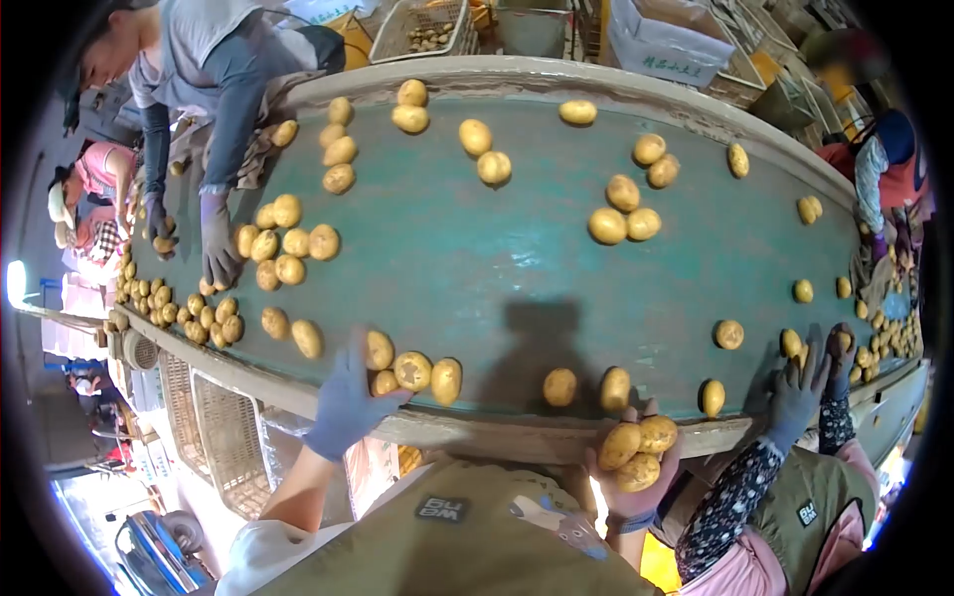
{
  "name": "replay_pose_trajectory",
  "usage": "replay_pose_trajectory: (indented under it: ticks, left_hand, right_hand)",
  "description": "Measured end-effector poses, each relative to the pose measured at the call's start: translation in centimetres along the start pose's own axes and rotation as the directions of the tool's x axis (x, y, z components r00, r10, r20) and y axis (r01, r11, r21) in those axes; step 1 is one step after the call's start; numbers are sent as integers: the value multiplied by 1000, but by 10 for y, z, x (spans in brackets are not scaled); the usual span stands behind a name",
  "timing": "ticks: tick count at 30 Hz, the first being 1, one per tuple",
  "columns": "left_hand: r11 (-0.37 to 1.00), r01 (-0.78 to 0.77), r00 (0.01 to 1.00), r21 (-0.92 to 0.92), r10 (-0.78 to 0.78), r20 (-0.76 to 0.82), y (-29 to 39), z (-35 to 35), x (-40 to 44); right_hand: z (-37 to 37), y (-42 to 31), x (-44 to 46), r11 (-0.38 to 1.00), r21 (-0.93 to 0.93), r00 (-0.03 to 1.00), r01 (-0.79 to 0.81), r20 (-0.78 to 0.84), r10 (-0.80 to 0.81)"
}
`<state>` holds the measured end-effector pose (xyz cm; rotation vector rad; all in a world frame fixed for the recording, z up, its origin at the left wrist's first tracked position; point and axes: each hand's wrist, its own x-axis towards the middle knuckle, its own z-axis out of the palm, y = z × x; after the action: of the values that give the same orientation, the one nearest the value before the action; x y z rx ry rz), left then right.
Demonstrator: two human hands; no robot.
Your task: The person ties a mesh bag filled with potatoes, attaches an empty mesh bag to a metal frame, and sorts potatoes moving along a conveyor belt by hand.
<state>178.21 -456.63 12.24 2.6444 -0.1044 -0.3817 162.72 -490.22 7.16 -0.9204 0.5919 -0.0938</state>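
potatoes [618, 446] fill the right hand [636, 503], fingers cupped under them; left hand [350, 405], thumb spread beside near potatoes, seems mid-gathering: gripping calls for closing fingers.

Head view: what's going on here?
The wearer's gloved right hand holds three potatoes over the near edge of a long green surface. The gloved left hand is at a potato cluster there. One worker handles potatoes across; another reaches in at right. More lie scattered.

The box [664, 52] reads "精品小土豆"; apron patch [443, 510] lettering unclear.
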Motion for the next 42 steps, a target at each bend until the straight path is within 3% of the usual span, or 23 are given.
replay_pose_trajectory:
  ticks: [1, 4, 8, 10, 12, 14, 15, 17, 18, 19, 20, 21, 24, 26, 27, 29, 33, 36, 38, 39, 40, 41, 42]
  left_hand:
    - [996, -56, 998, 65, 55, 17, 6, 9, 7]
    - [994, -86, 991, -60, 92, 101, 29, 32, 34]
    - [919, -381, 924, -98, 374, -85, 68, 77, 79]
    - [884, -254, 951, -393, 303, 66, 91, 88, 95]
    - [459, 115, 922, -881, 280, 266, 130, 80, 96]
    - [492, -11, 914, -870, 357, 191, 120, 85, 99]
    - [719, -239, 854, -652, 475, 211, 108, 82, 99]
    - [820, -462, 783, -338, 556, 279, 95, 75, 85]
    - [846, -524, 749, -100, 513, 419, 93, 69, 70]
    - [808, -572, 727, 142, 418, 545, 90, 63, 55]
    - [822, -541, 751, 176, 378, 541, 87, 62, 44]
    - [804, -554, 780, 215, 411, 473, 87, 65, 36]
    - [795, -533, 835, 291, 438, 333, 68, 72, 32]
    - [973, -146, 847, -179, 217, 485, 63, 65, 40]
    - [979, -124, 873, -163, 185, 451, 61, 68, 41]
    - [528, 358, 798, -770, 254, 546, 51, 74, 44]
    - [332, 232, 885, -914, 319, 340, 50, 86, 30]
    - [195, 190, 963, -962, 155, 222, 50, 80, 24]
    - [361, 71, 996, -930, 22, 85, 44, 85, 12]
    - [783, -88, 996, -616, 81, -40, 41, 84, 5]
    - [975, -192, 977, -108, 181, -110, 38, 82, -1]
    - [973, -167, 983, -159, 177, 49, 40, 83, -8]
    - [928, -371, 925, -20, 367, -99, 29, 109, -15]
  right_hand:
    - [-1, -8, 3, 705, 678, 974, -208, 75, 215]
    - [-2, -17, 11, 624, 754, 959, -205, 26, 283]
    - [-7, -30, 8, 722, 667, 973, -186, 21, 232]
    - [-4, -34, 6, 922, 381, 991, -61, -89, 102]
    - [-8, -38, 4, 992, 95, 989, 83, -132, -70]
    - [-20, -33, 0, 983, 50, 977, 177, -130, -169]
    - [-29, -26, 0, 977, 187, 981, 102, -181, -68]
    - [-23, -41, 1, 530, 848, 971, -8, -119, 206]
    - [-25, -35, -2, 516, 856, 969, -27, -105, 226]
    - [-27, -26, -2, 966, 219, 969, 138, -230, -86]
    - [-30, -17, 1, 987, 5, 962, 160, -223, -155]
    - [-32, -13, 0, 989, -10, 963, 149, -226, -147]
    - [-33, -20, 2, 801, 589, 967, -110, -122, 223]
    - [-43, -6, 4, 815, 561, 971, -144, -76, 225]
    - [-51, -5, 5, 818, 554, 981, -154, -15, 194]
    - [-58, -3, 9, 825, 539, 983, -173, 44, 177]
    - [-56, -9, 13, 990, 140, 999, -20, 41, 14]
    - [-79, -3, 32, 824, 541, 978, -168, -12, 208]
    - [-81, -11, 38, 819, 541, 975, -192, 11, 222]
    - [-83, -15, 40, 823, 524, 972, -218, 37, 234]
    - [-86, -17, 41, 856, 471, 977, -214, 95, 191]
    - [-89, -17, 42, 883, 423, 976, -203, 165, 145]
    - [-91, -16, 47, 907, 376, 963, -191, 249, 99]
